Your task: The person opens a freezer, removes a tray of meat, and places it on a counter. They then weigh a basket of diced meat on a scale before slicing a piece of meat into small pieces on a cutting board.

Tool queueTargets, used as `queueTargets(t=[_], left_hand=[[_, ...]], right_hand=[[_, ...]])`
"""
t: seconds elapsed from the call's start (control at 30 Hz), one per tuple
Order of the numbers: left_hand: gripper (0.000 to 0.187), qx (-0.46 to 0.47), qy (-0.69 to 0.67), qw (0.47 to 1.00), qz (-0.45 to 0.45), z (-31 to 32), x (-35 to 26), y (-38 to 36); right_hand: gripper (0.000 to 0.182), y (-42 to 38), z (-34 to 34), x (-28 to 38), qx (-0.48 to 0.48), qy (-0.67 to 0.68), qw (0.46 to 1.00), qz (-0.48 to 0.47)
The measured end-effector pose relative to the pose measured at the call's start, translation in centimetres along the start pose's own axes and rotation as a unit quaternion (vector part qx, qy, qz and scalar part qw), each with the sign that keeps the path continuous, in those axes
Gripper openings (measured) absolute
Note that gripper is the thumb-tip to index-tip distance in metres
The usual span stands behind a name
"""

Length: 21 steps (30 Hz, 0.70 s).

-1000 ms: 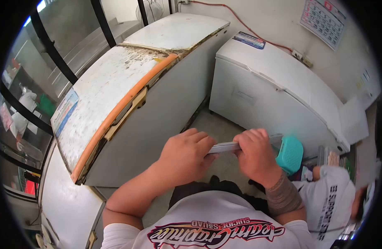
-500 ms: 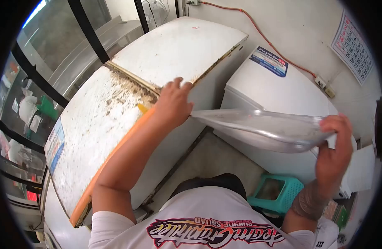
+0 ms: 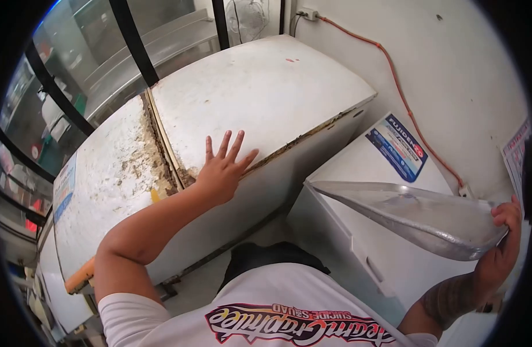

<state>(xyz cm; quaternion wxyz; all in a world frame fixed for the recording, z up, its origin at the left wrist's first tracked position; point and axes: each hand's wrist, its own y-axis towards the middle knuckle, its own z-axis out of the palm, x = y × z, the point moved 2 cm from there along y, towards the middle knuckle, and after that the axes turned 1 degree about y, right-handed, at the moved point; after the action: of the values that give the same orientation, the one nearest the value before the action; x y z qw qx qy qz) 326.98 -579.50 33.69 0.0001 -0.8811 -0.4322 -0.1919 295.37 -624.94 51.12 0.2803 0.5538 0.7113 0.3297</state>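
Observation:
My left hand (image 3: 222,170) has its fingers spread over the front edge of the white chest freezer's right lid (image 3: 243,92), near the worn, rusty seam between the two lids. Nothing is in it. A shallow metal tray (image 3: 416,214) hangs tilted at the right, its far rim gripped by my right hand (image 3: 505,228), fingers wrapped round the edge. The tray is above the second, smaller white freezer (image 3: 335,225). A yellow piece (image 3: 155,195) sits at the front edge of the left lid, by my left forearm.
A blue and white label (image 3: 397,147) is on the smaller freezer. An orange cable (image 3: 396,75) runs down the wall to an outlet. Black window bars (image 3: 133,43) stand behind the big freezer, with a fan (image 3: 247,20) beyond. A calendar hangs at the far right.
My left hand has come away from the tray and opened over the freezer edge. My right hand has carried the tray right and down. The view has shifted, and the teal stool is out of sight.

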Motion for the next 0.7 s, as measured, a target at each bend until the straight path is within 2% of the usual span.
queueTargets(t=[0.07, 0.13, 0.2, 0.23, 0.27, 0.3, 0.37, 0.43, 0.5, 0.53, 0.57, 0.63, 0.7], left_hand=[[0.085, -0.055, 0.016, 0.998, 0.012, -0.4, -0.4, 2.9], [0.076, -0.091, 0.03, 0.995, 0.014, -1.7, -0.4, 5.4], [0.072, -0.104, 0.047, 0.993, 0.013, -4.3, 0.3, 6.8], [0.059, -0.127, 0.008, 0.992, -0.002, -6.3, 1.0, 7.5], [0.058, -0.148, 0.036, 0.988, -0.011, -7.5, 2.5, 8.4], [0.053, -0.142, 0.065, 0.987, -0.046, -9.7, 3.5, 9.7], [0.048, -0.22, 0.11, 0.967, -0.07, -13.4, 7.3, 11.8], [0.047, -0.283, 0.229, 0.926, -0.101, -17.4, 12.1, 13.4], [0.036, -0.321, 0.332, 0.879, -0.12, -21.1, 19.3, 15.2], [0.034, -0.317, 0.342, 0.867, -0.173, -22.7, 22.8, 16.5], [0.031, -0.301, 0.38, 0.847, -0.221, -24.3, 29.0, 17.2], [0.017, -0.392, 0.296, 0.836, -0.244, -27.2, 27.3, 22.2], [0.016, -0.427, 0.319, 0.813, -0.236, -27.9, 33.9, 25.0]], right_hand=[[0.032, 2.5, 2.1, -5.4, 0.005, 0.021, 1.0, -0.007], [0.032, 5.3, 4.4, -9.0, -0.01, 0.055, 0.998, 0.0], [0.03, 7.1, 7.3, -12.2, -0.066, 0.131, 0.989, 0.032], [0.03, 8.3, 8.4, -14.4, -0.064, 0.204, 0.976, 0.032], [0.03, 9.6, 9.5, -16.7, -0.061, 0.275, 0.959, 0.032], [0.031, 11.1, 9.2, -22.6, -0.026, 0.378, 0.925, 0.018], [0.033, 13.9, 11.9, -26.5, -0.037, 0.448, 0.893, 0.029], [0.034, 15.9, 16.9, -25.4, -0.132, 0.388, 0.909, 0.079], [0.038, 22.2, 22.1, -20.5, -0.166, 0.218, 0.96, 0.052], [0.036, 25.9, 24.9, -17.5, -0.167, 0.182, 0.968, 0.041], [0.034, 29.7, 27.6, -14.5, -0.169, 0.146, 0.974, 0.03], [0.031, 36.9, 33.4, -9.9, -0.169, 0.167, 0.971, -0.014], [0.032, 44.1, 39.5, -6.4, -0.168, 0.17, 0.968, -0.076]])
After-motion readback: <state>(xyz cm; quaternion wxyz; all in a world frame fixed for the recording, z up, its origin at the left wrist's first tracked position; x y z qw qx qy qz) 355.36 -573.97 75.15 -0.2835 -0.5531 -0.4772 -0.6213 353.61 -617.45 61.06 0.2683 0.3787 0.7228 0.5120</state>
